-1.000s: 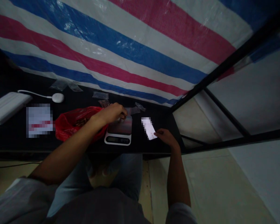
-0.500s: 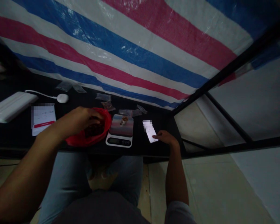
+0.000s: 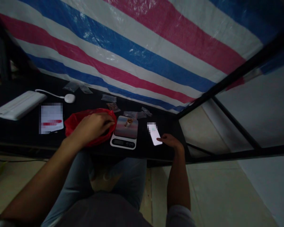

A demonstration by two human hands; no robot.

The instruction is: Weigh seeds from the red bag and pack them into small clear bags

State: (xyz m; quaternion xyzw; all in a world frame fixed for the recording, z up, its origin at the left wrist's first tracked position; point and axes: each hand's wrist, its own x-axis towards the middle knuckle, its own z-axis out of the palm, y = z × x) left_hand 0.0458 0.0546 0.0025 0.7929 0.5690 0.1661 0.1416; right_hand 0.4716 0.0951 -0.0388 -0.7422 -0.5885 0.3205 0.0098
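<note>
At twelve o'clock from the scale [image 3: 121,130] lay clear packets [image 3: 130,114]; striped sheeting [image 3: 132,56] backed the black table [image 3: 143,149]. Whether left hand [image 3: 95,124] or right hand [image 3: 171,141] gripped anything, I couldn't tell.

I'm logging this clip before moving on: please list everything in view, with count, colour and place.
Table: one, black, across the middle
Scale: one, white with dark display, on the table
Small item: one, pale and brownish, on the scale; kind unclear
Plastic bag: one, red, left of the scale
Clear packets: about seven, along the table's back
Phone: one, white-lit screen, right of the scale
Sheet: one, white with red, pixelated, left of the bag
Oblong block: one, white, far left
Round puck with cord: one, white, beside the block
Striped cover: one, red-white-blue, behind
Left hand: one, bare, at the bag's opening
Right hand: one, bare, thumb at the phone's lower end
</note>
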